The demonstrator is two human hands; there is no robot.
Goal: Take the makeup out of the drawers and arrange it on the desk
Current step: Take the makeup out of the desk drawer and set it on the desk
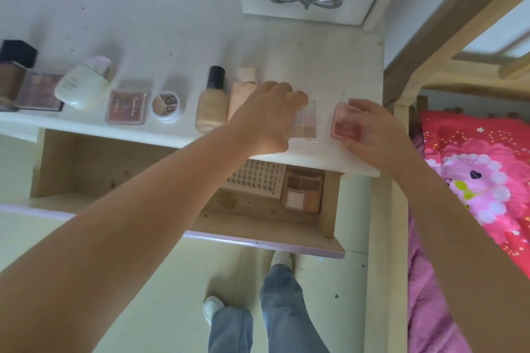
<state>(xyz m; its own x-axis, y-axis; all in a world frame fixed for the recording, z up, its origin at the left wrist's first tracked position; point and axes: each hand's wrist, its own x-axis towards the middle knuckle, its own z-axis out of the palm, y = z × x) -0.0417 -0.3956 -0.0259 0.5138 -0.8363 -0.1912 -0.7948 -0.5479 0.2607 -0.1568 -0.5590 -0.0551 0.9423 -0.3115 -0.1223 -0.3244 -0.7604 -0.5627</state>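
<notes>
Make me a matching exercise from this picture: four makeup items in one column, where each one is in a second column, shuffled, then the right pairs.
Items
1. pink blush compact
2. clear palette
3. brown palette
4. round white pot

Places
A. in the open drawer, beside the lash card
B. on the desk, under the right hand
C. on the desk, free of both hands, left of the black-capped foundation bottle
D. on the desk, under the left hand

Pairs: 1-B, 2-D, 3-A, 4-C
</notes>
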